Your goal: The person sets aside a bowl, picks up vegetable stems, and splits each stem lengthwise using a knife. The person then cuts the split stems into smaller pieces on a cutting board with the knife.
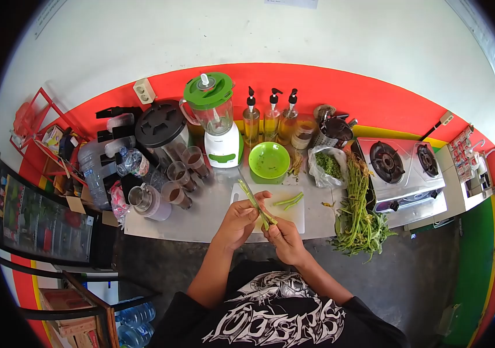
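Several green vegetable stalks [244, 189] are pinched in my left hand [240, 220], above a white cutting board [295, 223]. My right hand [286, 240] is closed at the lower end of a thin knife [251, 194], whose grey blade points up and left along the stalks. The fingers partly hide the knife's handle and the stalk ends. A few cut green stalks [289, 200] lie on the board to the right of my hands. Just beyond the board stands a green bowl [269, 161] with small green bits inside.
Leafy greens [360, 214] overhang the counter's front edge beside a gas stove [401, 174]. A plastic bag of chopped greens [328, 167] sits nearby. A blender [215, 122], pump bottles [272, 119] and glasses of brown contents [177, 194] line the back and left.
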Motion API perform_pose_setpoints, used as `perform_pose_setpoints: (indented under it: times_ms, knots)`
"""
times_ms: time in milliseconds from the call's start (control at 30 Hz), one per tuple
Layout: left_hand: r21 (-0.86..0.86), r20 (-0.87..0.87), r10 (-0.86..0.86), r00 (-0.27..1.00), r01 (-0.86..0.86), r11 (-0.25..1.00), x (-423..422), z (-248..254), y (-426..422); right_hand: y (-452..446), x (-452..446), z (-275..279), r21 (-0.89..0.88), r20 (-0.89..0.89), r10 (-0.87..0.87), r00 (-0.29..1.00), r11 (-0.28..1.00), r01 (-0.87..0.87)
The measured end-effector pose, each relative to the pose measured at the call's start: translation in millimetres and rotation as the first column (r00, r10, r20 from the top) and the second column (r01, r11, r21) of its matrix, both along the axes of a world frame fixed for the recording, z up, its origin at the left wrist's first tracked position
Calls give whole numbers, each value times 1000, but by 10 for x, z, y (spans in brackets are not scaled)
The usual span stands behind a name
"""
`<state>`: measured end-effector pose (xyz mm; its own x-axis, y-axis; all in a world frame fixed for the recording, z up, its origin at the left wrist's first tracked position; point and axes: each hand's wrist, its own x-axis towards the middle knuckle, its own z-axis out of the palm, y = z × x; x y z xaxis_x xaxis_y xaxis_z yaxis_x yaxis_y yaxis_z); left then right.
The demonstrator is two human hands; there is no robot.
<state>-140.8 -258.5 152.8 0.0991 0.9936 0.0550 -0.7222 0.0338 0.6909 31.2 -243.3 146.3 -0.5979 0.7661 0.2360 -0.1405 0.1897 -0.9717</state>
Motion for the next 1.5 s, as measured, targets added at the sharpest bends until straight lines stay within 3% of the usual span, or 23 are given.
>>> perform_pose_setpoints:
  times_ms: [200, 300, 400, 500, 600, 700, 767, 900, 967, 1100, 1233, 1300, 1500]
  knots:
    - [12, -25, -15, 1000, 15, 1000, -68, -106, -7, -4, 18, 12, -75, -28, 51, 998, 996, -53]
    - [-61, -3, -71, 997, 70, 996, -68, -36, -44, -33, -18, 74, -100, -23, -11, 1000, 995, 9]
    - [-84, -29, -93, 995, 90, 992, -113, 10, -35, -32, -8, 135, -182, -35, 30, 999, 983, -36]
    - [53, -127, -41, 991, 48, 997, -121, -4, 1, -21, 18, 34, -197, -77, 84, 993, 975, -98]
    - [134, 13, -12, 1000, 10, 991, -121, -185, 44, -37, 20, 36, -238, -105, 71, 992, 967, -95]
    - [145, -52, 42, 998, -34, 989, -72, -85, 28, -46, 11, 47, -244, -131, 71, 989, 964, -101]
    - [79, 16, 31, 999, -32, 996, -27, 44, 7, -34, 17, 41, -215, -111, 75, 991, 972, -97]
    - [96, 35, 85, 996, -88, 992, -7, -164, 52, -60, 11, 67, -215, -102, 56, 993, 974, -77]
    - [86, 135, 6, 991, -17, 996, -16, -115, 32, -83, -6, 48, -196, -111, 48, 993, 978, -69]
    - [118, 177, -49, 983, 28, 993, -2, -201, 27, -115, -10, -24, -185, -133, 41, 990, 981, -66]
    - [155, 170, 72, 983, -99, 983, 53, -284, 46, -119, -20, -27, -166, -134, 49, 990, 984, -71]
    - [85, 90, -26, 996, 18, 996, 9, -228, -15, -132, -34, 55, -160, -131, 15, 991, 986, -37]
    - [108, 122, -105, 987, 92, 990, -47, -180, -46, -146, -33, 88, -138, -80, 22, 997, 990, -32]
